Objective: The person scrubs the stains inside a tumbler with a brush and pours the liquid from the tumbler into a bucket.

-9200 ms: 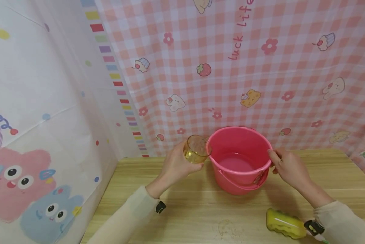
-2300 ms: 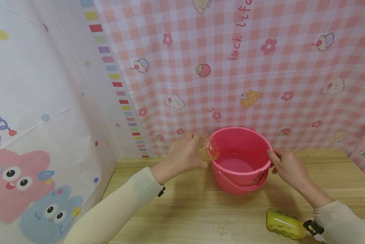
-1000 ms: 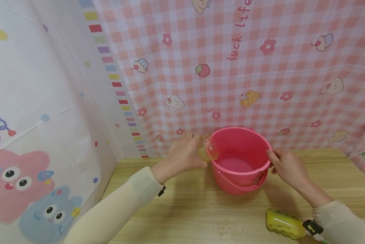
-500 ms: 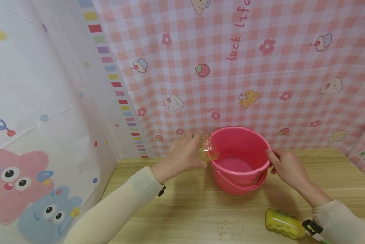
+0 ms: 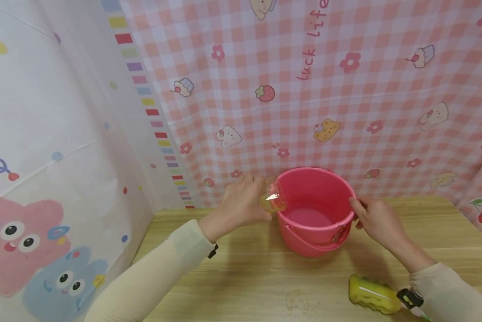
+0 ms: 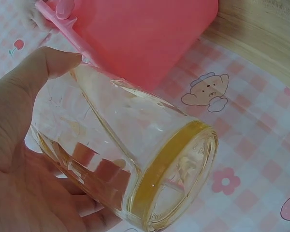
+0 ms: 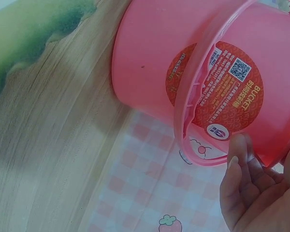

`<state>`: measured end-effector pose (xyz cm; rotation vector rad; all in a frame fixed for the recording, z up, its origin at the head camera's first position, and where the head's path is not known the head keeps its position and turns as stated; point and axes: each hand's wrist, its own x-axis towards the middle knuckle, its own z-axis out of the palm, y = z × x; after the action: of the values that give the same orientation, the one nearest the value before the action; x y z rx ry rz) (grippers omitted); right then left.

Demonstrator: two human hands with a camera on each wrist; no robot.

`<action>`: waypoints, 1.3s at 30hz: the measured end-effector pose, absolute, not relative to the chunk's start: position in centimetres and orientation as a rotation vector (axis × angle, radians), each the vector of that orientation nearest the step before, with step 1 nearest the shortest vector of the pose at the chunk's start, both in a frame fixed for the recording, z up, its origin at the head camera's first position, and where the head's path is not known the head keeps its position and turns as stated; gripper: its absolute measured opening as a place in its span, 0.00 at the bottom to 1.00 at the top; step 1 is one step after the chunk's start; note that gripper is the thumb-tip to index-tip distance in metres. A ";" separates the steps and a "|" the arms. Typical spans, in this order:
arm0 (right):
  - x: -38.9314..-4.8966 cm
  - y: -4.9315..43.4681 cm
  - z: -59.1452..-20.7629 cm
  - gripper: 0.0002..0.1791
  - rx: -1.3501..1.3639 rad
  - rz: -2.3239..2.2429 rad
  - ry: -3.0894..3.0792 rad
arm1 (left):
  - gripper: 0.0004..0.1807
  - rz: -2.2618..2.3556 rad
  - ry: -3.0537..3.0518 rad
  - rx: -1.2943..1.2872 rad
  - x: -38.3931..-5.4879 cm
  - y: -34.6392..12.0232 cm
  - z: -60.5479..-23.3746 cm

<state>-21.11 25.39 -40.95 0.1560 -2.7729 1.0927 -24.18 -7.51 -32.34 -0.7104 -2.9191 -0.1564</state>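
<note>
Clear amber glass (image 6: 121, 125) has tipped toward the pink bucket (image 5: 317, 188)

yellow sponge (image 5: 373, 294) on wooden tabletop (image 5: 232, 281) | checked cloth (image 5: 241, 62) behind | cartoon-print sheet (image 5: 55, 116) at left

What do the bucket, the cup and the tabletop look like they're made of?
Bucket: probably plastic, smooth with a soft sheen and thin, even walls. Cup: glossy glass or clear plastic, transparent with bright highlights. Tabletop: satin wood or laminate, showing grain.
</note>
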 end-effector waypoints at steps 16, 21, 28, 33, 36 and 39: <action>-21.2 25.3 -40.9 0.24 0.161 1.103 -2.768 | 0.45 -0.140 -2.899 -0.732 -24.2 -7.6 -32.3; -21.1 25.3 -40.9 0.24 0.153 1.106 -2.770 | 0.45 -0.139 -2.908 -0.726 -24.2 -7.5 -32.2; -21.2 25.4 -41.0 0.24 0.145 1.103 -2.773 | 0.46 -0.130 -2.911 -0.723 -24.1 -7.4 -32.2; -21.1 25.4 -41.0 0.23 0.148 1.101 -2.768 | 0.45 -0.123 -2.912 -0.720 -24.1 -7.4 -32.2; -21.1 25.4 -40.9 0.23 0.149 1.102 -2.769 | 0.44 -0.125 -2.912 -0.722 -24.1 -7.4 -32.1; -21.1 25.3 -40.9 0.23 0.150 1.100 -2.770 | 0.45 -0.128 -2.910 -0.723 -24.1 -7.4 -32.1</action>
<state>-21.10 25.34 -40.89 0.1498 -2.7701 1.1001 -24.13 -7.42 -32.12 -0.7233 -2.9103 -0.1277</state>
